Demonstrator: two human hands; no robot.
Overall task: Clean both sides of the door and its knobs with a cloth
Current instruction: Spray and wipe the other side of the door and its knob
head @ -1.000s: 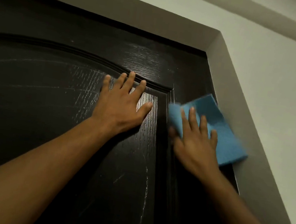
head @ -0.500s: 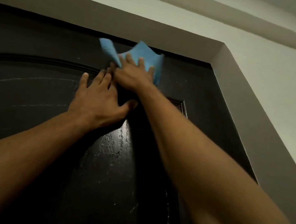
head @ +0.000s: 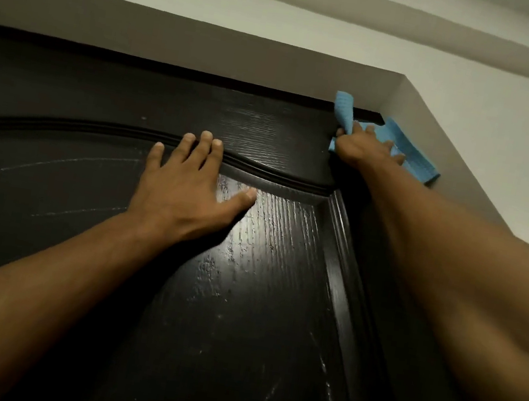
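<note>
In the centre of the frame the left hand (head: 185, 187) lies flat on the dark door (head: 260, 286), fingers straight and a little spread. At the upper right, the right hand (head: 365, 148) presses the blue cloth (head: 406, 150) on the door's top corner, beside the grey frame (head: 440, 131).

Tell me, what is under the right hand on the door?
Under the right hand lies a blue cloth, pressed to the door at its top corner. The door surface beneath the cloth is covered.

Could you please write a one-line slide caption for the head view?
Right hand presses a blue cloth into the dark door's top corner; left hand lies flat on it.
</note>
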